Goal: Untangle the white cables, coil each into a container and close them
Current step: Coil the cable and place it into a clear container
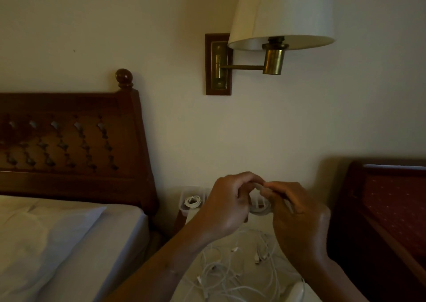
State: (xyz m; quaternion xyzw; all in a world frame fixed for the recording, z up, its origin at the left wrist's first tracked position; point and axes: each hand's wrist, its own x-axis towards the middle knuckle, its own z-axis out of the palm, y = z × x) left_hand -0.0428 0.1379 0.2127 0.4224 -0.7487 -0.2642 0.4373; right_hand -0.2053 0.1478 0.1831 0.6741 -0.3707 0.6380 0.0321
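Observation:
A tangle of white cables [232, 271] lies on the small white-topped table [258, 223] below my hands. My left hand [227, 203] and my right hand [297, 211] are raised together above the table, fingers curled, pinching a white cable [260, 185] between them. Behind my left hand stands a clear container [191, 201] with a coiled white cable inside. Another clear container [259, 207] is partly hidden between my hands.
A bed with a white sheet [69, 244] and a carved wooden headboard [69, 144] fills the left. A dark wooden chair with red upholstery [391, 209] stands at the right. A brass wall lamp [274, 57] hangs above. A white object [297, 290] lies at the table's front.

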